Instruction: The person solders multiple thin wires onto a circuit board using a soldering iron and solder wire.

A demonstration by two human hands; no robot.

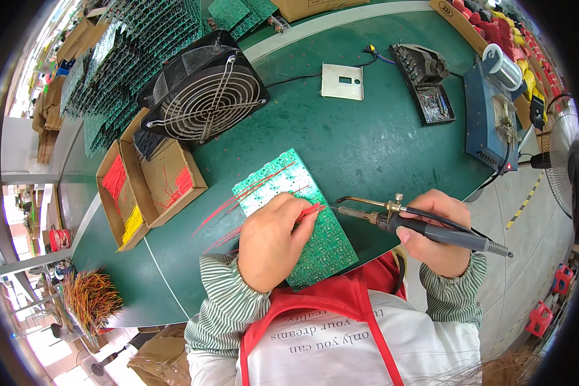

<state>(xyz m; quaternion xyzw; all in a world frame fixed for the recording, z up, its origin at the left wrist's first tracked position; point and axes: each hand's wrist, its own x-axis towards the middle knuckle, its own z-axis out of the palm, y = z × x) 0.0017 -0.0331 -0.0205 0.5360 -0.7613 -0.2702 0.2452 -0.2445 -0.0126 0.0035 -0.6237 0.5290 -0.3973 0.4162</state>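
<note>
A green circuit board panel [328,248] lies on the table in front of me, with red wires [254,183] across its upper part. My left hand [273,238] rests over the panel, thumb and fingers pinched on a red wire whose end points right. In my right hand [439,235] is a soldering iron [441,233] with a dark grey handle. A thin curved metal tube [360,201] runs along the iron above its tip. The tip reaches the panel's right edge, close to the red wire's end; I cannot tell whether they touch.
A black fan with a wire grille [209,100] stands behind the panel. Left of it, a cardboard box [151,186] holds red and yellow wires. At the right are a blue soldering machine [486,122] with a solder spool [503,67] and a black tray [434,103]. Circuit boards [132,58] pile up far left.
</note>
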